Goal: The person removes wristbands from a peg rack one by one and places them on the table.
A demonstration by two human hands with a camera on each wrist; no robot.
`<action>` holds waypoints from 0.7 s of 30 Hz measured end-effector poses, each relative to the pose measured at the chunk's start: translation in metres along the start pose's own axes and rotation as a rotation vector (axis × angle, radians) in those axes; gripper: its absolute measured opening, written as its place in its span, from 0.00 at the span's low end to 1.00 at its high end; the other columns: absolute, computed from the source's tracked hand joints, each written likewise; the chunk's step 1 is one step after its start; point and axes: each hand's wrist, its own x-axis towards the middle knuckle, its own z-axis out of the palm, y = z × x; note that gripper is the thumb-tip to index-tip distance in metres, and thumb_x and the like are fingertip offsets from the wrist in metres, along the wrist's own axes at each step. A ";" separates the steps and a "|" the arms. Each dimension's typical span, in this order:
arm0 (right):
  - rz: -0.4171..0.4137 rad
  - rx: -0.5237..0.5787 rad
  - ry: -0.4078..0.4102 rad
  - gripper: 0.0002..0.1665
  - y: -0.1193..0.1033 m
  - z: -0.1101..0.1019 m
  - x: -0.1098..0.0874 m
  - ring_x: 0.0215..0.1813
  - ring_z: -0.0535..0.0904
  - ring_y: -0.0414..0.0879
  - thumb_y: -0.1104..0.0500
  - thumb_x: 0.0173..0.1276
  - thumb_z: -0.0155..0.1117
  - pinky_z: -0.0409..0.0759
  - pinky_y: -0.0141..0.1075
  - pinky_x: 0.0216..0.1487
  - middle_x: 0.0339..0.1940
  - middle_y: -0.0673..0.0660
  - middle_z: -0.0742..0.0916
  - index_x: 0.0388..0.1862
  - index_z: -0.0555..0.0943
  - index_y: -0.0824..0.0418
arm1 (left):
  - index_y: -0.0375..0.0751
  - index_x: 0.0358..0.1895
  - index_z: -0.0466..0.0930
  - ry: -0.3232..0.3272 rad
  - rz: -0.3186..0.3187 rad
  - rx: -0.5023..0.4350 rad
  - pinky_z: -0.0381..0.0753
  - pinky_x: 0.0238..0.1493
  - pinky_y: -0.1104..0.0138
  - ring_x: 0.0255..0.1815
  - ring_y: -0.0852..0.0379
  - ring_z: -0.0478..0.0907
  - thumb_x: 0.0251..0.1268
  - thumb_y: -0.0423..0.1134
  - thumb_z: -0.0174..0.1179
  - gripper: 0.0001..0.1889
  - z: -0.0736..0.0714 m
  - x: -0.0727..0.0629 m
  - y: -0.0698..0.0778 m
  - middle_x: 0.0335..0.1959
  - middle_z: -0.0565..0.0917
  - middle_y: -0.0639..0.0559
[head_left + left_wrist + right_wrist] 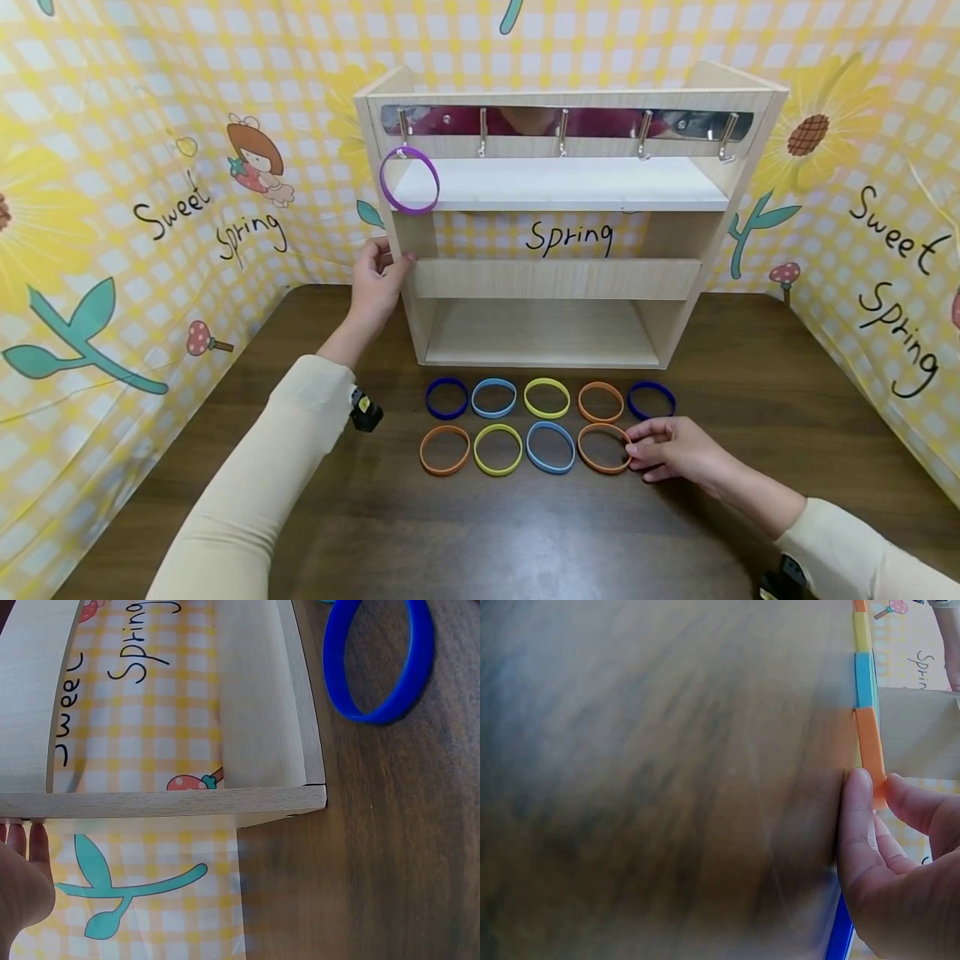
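My right hand pinches the right edge of an orange wristband, the last ring of the front row. In the right wrist view, thumb and finger stand on either side of this orange band. My left hand rests against the outer left side of a wooden shelf, its fingertips touching the panel in the left wrist view. A purple wristband hangs from the leftmost hook. Beside the held ring in the front row lie a light blue wristband, a yellow one and another orange one.
Behind the front row, nearer the shelf, lies a second row: dark blue, light blue, yellow, orange and dark blue wristbands. Several metal hooks line the shelf's top bar. Checked patterned cloth surrounds the brown table.
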 end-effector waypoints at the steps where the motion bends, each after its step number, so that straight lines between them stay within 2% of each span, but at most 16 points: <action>1: -0.001 -0.001 -0.001 0.23 0.000 0.000 0.000 0.38 0.85 0.49 0.66 0.67 0.62 0.84 0.40 0.36 0.38 0.60 0.87 0.55 0.70 0.82 | 0.19 0.58 0.65 0.000 0.000 0.001 0.77 0.43 0.70 0.45 0.59 0.74 0.65 0.29 0.56 0.22 0.000 0.000 0.000 0.48 0.75 0.37; 14: -0.027 -0.047 -0.003 0.24 -0.007 -0.006 0.000 0.40 0.85 0.51 0.66 0.67 0.63 0.84 0.43 0.39 0.39 0.62 0.87 0.55 0.71 0.82 | 0.20 0.57 0.66 -0.002 -0.002 -0.003 0.77 0.43 0.69 0.45 0.58 0.74 0.65 0.28 0.56 0.20 0.000 0.001 0.001 0.49 0.74 0.36; 21: -0.069 -0.046 0.001 0.25 -0.023 -0.009 0.004 0.43 0.84 0.55 0.65 0.69 0.62 0.84 0.45 0.41 0.42 0.64 0.85 0.57 0.69 0.82 | 0.19 0.58 0.65 -0.004 0.000 -0.012 0.77 0.43 0.70 0.45 0.59 0.73 0.65 0.28 0.56 0.21 0.000 0.000 0.001 0.54 0.70 0.25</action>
